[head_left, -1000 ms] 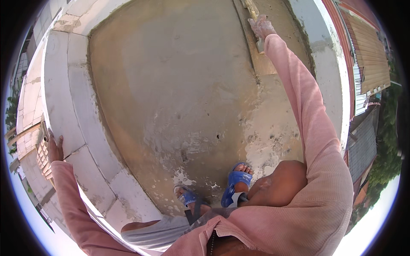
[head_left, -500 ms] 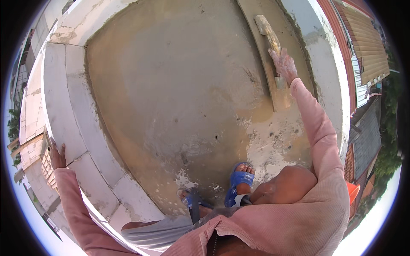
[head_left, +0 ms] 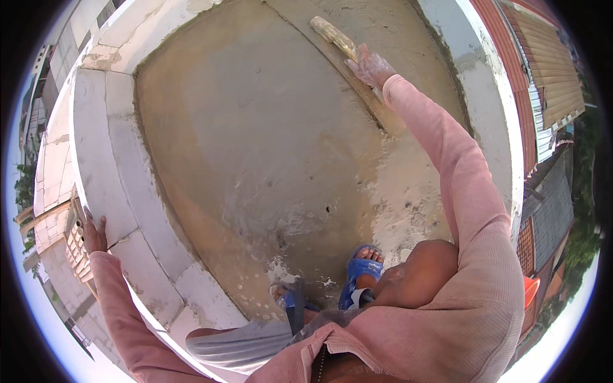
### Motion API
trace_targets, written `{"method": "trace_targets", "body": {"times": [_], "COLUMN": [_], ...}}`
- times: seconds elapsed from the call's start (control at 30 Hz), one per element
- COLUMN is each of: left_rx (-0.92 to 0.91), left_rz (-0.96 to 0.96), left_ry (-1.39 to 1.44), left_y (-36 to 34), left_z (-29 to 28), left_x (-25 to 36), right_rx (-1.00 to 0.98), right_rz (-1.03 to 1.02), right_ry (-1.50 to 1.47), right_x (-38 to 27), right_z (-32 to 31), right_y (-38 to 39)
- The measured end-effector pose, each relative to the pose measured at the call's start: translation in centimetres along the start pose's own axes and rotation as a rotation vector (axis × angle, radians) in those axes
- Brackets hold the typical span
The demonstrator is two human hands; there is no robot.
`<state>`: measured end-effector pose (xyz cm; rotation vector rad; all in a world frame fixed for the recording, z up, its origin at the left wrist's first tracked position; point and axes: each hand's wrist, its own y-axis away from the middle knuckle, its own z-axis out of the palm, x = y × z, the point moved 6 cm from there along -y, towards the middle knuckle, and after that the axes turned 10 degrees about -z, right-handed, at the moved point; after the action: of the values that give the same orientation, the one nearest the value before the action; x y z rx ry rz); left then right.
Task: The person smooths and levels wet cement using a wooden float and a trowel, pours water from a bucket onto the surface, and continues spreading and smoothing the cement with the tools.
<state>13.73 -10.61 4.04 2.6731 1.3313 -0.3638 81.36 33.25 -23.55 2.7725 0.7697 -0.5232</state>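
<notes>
My right hand (head_left: 371, 67) grips a long float (head_left: 334, 36) near the rear of its pale, worn handle. Its long, narrow blade lies on the wet grey-brown mortar (head_left: 255, 134), slanting from the far middle toward the right. Smeared mortar coats my fingers. At the left, my left hand (head_left: 96, 237) rests on the outer edge of the pale block wall (head_left: 121, 182), fingers apart, holding nothing.
Low block walls enclose the mortar, including a right wall (head_left: 488, 96). My feet stand on the wet surface in blue sandals (head_left: 353, 281). Rougher, lumpy mortar (head_left: 412, 220) lies ahead of my right foot. Beyond the walls are roofs (head_left: 549, 70) and an orange object (head_left: 530, 290).
My right hand has moved left and farther away with the float, whose blade is now more slanted. My left hand stays on the wall.
</notes>
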Motion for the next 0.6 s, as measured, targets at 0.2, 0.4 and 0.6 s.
{"method": "trace_targets", "body": {"times": [0.2,0.4,0.6], "left_rx": [-0.013,0.059,-0.038], "left_rz": [0.016,0.078,-0.008], "left_ry": [0.068,0.001,0.002], "left_y": [-1.0,-1.1,0.3], "left_z": [0.5,0.8,-0.5], "left_x": [-2.9,-2.6,-2.3], "right_rx": [-0.072,0.174,0.134], "right_rz": [0.105,0.364,0.415], "right_ry": [-0.202,-0.201,-0.329], "right_x": [1.5,12.9,11.0], "right_z": [-3.0,-7.1,-4.5], "right_y": [10.8,5.8,-5.8]}}
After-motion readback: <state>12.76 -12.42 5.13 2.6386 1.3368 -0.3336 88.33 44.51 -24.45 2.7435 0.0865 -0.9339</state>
